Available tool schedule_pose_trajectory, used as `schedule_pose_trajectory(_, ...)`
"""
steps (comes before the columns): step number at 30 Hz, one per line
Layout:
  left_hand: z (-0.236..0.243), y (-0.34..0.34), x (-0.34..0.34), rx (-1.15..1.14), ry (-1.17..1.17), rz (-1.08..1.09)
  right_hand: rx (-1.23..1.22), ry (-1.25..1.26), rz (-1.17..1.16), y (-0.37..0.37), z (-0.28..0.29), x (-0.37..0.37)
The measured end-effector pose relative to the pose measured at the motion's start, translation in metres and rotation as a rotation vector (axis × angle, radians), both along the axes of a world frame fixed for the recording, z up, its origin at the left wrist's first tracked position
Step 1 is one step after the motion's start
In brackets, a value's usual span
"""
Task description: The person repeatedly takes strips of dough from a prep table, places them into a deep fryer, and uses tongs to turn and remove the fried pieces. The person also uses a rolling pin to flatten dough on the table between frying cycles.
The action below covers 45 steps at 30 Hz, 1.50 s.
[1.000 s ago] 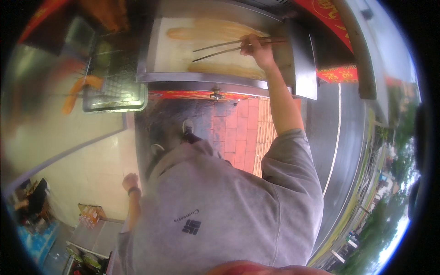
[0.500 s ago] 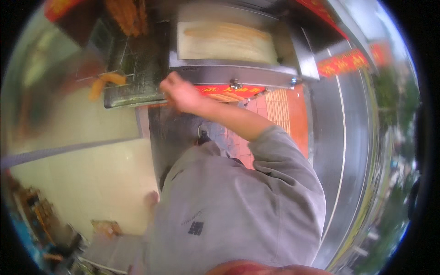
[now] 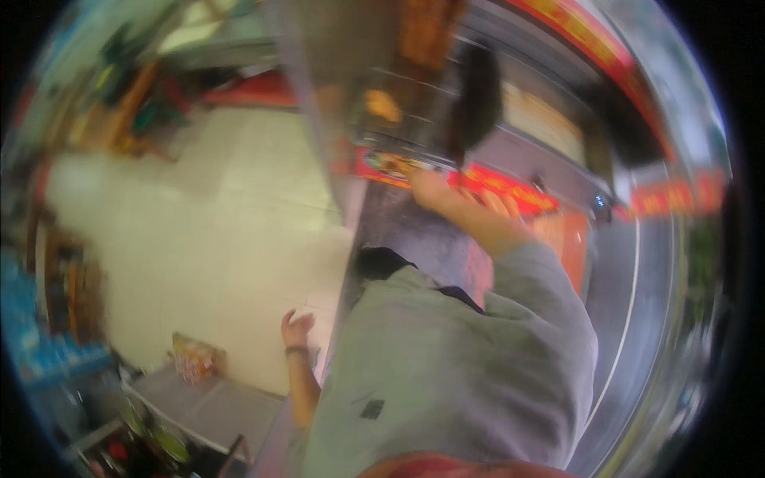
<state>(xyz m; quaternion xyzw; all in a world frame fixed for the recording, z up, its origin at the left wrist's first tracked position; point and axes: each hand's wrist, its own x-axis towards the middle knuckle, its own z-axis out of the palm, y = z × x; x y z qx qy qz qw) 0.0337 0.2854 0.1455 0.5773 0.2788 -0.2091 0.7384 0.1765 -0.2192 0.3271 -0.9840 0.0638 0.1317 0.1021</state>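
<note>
My right hand reaches forward to the near edge of a dark wire rack; its fingers are smeared by motion and partly lost against the rack's edge. A golden piece of fried dough lies on that rack. Behind it, long brown fried dough sticks stand out, blurred. Right of the rack is a dark rounded shape I cannot make out. My left hand, with a dark band at the wrist, hangs low at my left side, fingers apart and holding nothing.
A steel-sided trough with pale contents stands at the far right. Red banners with yellow marks hang along the front. Pale floor tiles spread to the left. A grey counter bears a patterned package. A road runs along the right.
The view has swung left, so the rack and trough sit further right. My left hand and forearm now show fully. My right hand stays by the rack's near edge.
</note>
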Motion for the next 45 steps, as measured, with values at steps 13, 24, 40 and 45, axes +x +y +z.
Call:
schedule_pose_trajectory(13,0.181,0.05,0.29,-0.05,-0.004,-0.327,0.828,0.185,0.76,0.371,-0.011,0.198)
schedule_pose_trajectory(24,0.193,0.116,0.535,-0.254,0.034,-0.409,0.947,0.017,0.073,0.353,-0.033,0.433)
schedule_pose_trajectory(40,0.074,-0.017,0.91,0.139,0.0,-0.694,0.562,-0.569,-0.724,-0.083,-0.033,0.823)
schedule_pose_trajectory(45,0.116,-0.101,1.012,0.146,0.141,-0.615,0.321,-0.536,-0.715,-0.197,-0.076,0.975)
